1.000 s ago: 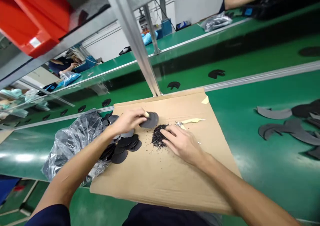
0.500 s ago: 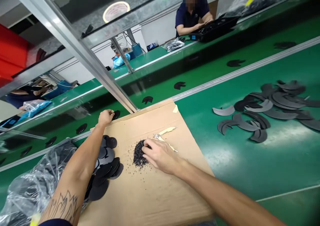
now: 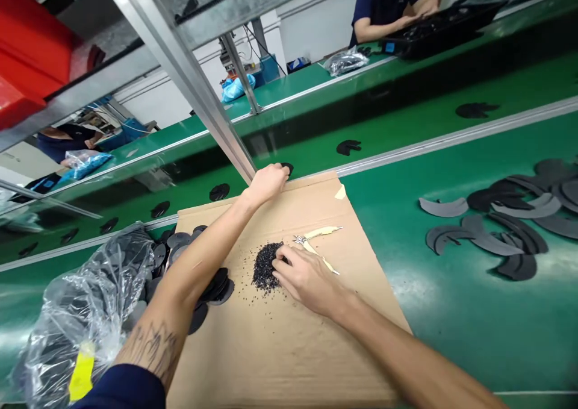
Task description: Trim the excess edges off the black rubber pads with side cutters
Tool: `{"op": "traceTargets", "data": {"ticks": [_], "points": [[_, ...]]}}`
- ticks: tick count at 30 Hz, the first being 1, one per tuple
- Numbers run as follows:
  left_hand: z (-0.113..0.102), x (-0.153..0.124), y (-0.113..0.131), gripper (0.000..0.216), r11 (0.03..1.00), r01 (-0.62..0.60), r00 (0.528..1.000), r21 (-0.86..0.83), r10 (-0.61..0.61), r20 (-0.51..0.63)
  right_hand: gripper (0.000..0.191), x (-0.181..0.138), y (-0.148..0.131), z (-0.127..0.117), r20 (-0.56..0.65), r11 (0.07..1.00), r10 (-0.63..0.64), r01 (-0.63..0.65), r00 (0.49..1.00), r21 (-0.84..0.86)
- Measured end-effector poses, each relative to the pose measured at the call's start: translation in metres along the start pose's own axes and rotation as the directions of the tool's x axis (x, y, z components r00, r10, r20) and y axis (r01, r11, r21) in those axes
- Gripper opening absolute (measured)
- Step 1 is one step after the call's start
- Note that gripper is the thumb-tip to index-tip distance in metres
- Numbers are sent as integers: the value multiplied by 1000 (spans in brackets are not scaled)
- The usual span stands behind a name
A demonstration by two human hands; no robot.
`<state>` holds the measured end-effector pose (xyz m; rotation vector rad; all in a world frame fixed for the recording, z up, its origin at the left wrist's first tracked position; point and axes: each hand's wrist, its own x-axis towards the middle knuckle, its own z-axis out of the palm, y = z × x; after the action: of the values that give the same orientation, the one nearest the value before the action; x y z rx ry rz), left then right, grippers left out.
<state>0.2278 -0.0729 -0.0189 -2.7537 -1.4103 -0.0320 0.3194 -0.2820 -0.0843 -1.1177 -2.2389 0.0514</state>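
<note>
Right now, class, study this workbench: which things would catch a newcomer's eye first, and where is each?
Two bare arms stretch over the brown cardboard sheet: the left hand reaches its far edge, touching a black disc, while the right hand rests on a heap of black granules at mid-sheet. Dark crescent pieces lie scattered on the green surface to the right, and red bins sit top left.
</note>
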Motion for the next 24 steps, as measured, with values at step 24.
{"op": "traceTargets", "data": {"ticks": [24], "points": [[-10,-206,-46,23,812,-129,991,-569,127,-43,22,16,5,-3,-179,964,103,-54,978,261]]}}
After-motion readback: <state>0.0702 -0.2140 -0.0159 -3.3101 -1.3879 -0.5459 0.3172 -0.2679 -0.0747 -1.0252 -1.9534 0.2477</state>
